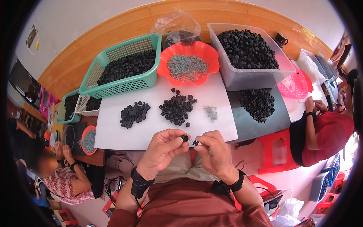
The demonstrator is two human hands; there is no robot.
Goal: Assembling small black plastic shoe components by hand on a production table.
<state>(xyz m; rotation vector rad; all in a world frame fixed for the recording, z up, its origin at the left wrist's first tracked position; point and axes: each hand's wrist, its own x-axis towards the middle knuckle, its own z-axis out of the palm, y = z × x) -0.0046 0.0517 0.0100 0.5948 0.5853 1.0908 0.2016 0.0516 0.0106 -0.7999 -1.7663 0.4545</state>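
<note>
My left hand (162,151) pinches a round black plastic cap (184,138) between thumb and fingers. Close beside it, my right hand (215,153) grips a small dark plastic piece (195,143). A thin, pale metal bit shows between the two parts; whether it joins them I cannot tell. Both hands are above my lap at the front edge of the white board (151,140). On the board lie a pile of flat black discs (135,114), a pile of black caps (177,109) and a little heap of screws (211,113).
Behind the piles stand a green basket (113,90) of black parts, a red bowl (163,64) of screws and a clear bin (245,78) of black parts. More black pieces (258,105) lie on a dark mat (278,113). People sit at either side, near a red stool (270,151).
</note>
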